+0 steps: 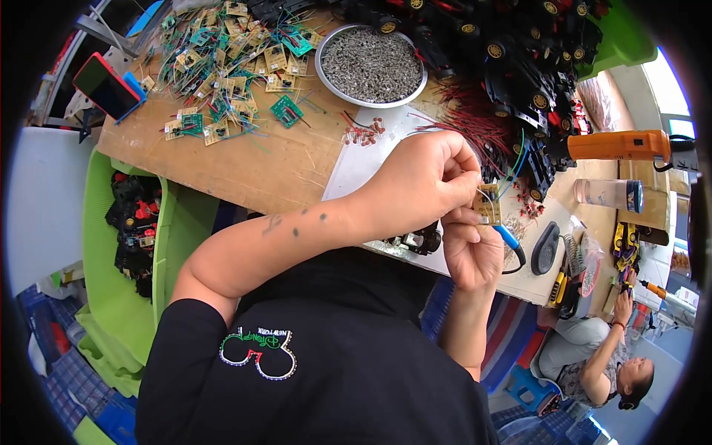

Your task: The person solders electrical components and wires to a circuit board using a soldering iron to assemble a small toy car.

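Together, both hands pinch a small circuit board [488,204] (right hand [473,256] also grips a blue-handled tool [509,237])

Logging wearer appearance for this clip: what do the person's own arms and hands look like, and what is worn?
Both forearms are bare, with no gloves, rings or watch visible. The left hand belongs to an arm bearing a few small dark ink-like marks on the forearm. The right hand shows no markings. A black short-sleeved shirt with a studded chest design covers the upper arms.
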A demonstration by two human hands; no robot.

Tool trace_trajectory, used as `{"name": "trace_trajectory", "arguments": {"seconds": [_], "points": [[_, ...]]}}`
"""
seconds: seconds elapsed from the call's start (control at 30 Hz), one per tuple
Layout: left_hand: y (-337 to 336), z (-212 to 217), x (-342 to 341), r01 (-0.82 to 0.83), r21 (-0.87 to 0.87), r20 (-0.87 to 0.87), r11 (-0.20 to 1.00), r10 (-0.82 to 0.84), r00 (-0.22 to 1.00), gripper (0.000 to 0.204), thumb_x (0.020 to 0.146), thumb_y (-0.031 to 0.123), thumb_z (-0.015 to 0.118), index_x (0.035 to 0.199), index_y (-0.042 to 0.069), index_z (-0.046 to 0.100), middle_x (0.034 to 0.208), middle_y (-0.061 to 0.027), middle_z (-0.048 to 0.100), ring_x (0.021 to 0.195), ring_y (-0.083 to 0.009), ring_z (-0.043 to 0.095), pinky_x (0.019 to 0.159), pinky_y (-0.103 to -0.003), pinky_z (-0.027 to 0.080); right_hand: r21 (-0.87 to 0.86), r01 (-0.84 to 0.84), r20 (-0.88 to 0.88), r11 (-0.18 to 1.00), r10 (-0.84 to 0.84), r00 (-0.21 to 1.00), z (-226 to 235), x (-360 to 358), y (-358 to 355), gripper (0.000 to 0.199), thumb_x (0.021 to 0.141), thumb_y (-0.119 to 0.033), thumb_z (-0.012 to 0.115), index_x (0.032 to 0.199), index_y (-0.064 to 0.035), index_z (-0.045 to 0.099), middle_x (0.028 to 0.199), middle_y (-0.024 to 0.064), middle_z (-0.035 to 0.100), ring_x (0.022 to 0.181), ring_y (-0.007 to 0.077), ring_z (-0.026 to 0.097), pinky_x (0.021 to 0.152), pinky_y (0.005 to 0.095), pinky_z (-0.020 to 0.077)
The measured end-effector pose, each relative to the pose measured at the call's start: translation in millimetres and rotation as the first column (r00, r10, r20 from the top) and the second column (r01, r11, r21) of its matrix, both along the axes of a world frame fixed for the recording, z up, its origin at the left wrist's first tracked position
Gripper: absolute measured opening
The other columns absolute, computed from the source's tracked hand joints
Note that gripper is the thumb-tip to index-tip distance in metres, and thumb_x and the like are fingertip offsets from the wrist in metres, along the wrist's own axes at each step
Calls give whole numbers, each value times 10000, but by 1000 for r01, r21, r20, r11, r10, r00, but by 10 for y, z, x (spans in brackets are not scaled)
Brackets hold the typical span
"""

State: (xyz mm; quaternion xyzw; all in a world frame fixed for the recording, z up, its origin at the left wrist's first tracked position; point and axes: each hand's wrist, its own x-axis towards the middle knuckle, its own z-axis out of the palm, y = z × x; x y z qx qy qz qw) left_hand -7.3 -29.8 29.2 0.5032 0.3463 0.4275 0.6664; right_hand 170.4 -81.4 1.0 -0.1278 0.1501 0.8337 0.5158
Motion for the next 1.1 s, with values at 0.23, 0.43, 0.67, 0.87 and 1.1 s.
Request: {"name": "trace_trajectory", "arguments": {"seconds": [0.23, 0.43, 0.67, 0.87, 1.1], "points": [[-40, 111, -158, 130, -164, 88, 978, -117, 989, 103, 927, 81, 625, 957, -9, 586, 777, -44, 666, 649, -72, 626, 576, -202, 491, 172, 167, 220, 971, -203, 954, -14, 11, 18, 393, 904, 103, 538, 1283, -1, 519, 1124, 131, 557, 866, 139, 510, 667, 230, 467], [-171, 14, -292, 183, 129, -449, 975, -107, 887, 63, 886, 48, 653, 930, 7, 635, 799, -52, 672, 708, -121, 644, 636, -284, 517, 374, 177, 650, 910, -394, 650, 135, -131, 85, 374, 917, 32, 591, 1252, -101, 490, 1081, 102, 612, 883, 154, 588, 758, 281, 503], [-113, 91, -214, 245, 930, -367, 273, 674, 641, 328, 806, 165, 696, 1123, 81, 680, 1134, -42, 671, 1115, -272, 581, 921, -388, 413, 563, -62, 808, 824, -534, 249, 45, -112, 16, 399, 880, 64, 641, 1214, -84, 481, 995, 50, 629, 872, 111, 584, 786, 258, 491], [-191, -85, -178, 218, 753, -542, 621, 398, 740, 305, 928, 206, 633, 1193, 55, 651, 1092, -50, 688, 1151, -267, 549, 971, -410, 369, 617, -13, 753, 787, -585, 302, 56, -160, -37, 387, 889, 58, 648, 1208, -80, 479, 997, 64, 630, 891, 120, 591, 813, 256, 489], [-246, -123, -176, 236, 526, -469, 817, 48, 882, 198, 930, 87, 620, 1101, 2, 671, 996, -92, 671, 1014, -282, 588, 877, -386, 463, 721, 8, 686, 693, -715, 138, -27, -213, -34, 384, 901, 62, 632, 1209, -81, 454, 1047, 76, 610, 902, 117, 588, 825, 248, 488]]}}
